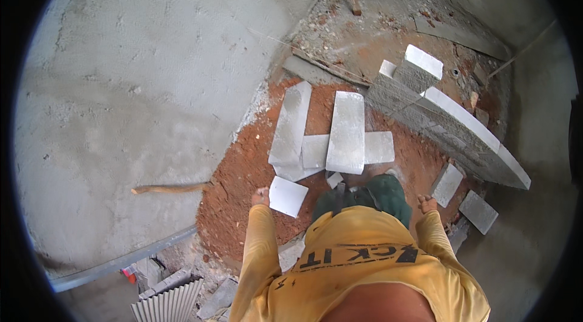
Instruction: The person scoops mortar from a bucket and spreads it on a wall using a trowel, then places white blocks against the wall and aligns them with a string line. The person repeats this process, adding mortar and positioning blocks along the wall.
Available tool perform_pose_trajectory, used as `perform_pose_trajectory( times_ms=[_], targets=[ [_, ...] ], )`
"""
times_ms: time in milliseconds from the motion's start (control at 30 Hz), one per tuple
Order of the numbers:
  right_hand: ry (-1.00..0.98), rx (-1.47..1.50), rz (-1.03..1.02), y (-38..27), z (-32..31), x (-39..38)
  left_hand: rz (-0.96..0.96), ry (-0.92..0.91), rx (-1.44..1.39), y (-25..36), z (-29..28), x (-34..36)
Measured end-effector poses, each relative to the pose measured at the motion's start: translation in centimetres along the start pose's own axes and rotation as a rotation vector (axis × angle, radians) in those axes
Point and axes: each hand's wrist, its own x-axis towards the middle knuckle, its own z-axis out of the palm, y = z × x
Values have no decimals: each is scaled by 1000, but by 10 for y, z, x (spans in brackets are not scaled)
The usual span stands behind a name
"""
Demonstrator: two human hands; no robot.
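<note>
My left hand [260, 196] hangs at my side with its fingers curled in. In the picture it borders the left edge of a short white block piece [289, 197]; I cannot tell whether they touch. My right hand [427, 203] is closed too, with nothing visible in it, near a grey block [447, 186] on the ground. Ahead of my feet lie two long pale blocks, the left one [290, 121] tilted and the right one [346, 130] resting across other blocks, including a pale block [379, 147] below it.
A low block wall [449, 124] runs along the right, with a loose-looking block [419, 68] on top. A plastered wall [146, 79] fills the left. A stick [170, 189] juts near the red soil [228, 212]. Rubble and a corrugated sheet [169, 302] lie lower left.
</note>
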Motion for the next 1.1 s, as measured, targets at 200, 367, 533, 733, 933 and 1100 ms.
perform_pose_trajectory(
  times_ms=[200,367,533,733,933,1100],
  targets=[
    [63,-3,147,23,3,-29,-42,-85,-4,16,35,2],
    [-14,-83,142,32,4,6,-133,-159,61,16,48,-42],
    [-89,-231,-34,-9,0,62,-311,-30,108,-4,30,-89],
    [-49,-415,-262,-93,-20,108,-439,30,-8,-63,32,-128],
    [-11,-382,-305,-84,-62,121,-376,271,63,-101,101,-175],
    [-323,-965,-116,-33,-57,131,-653,462,377,-77,84,-158]
  ],
)
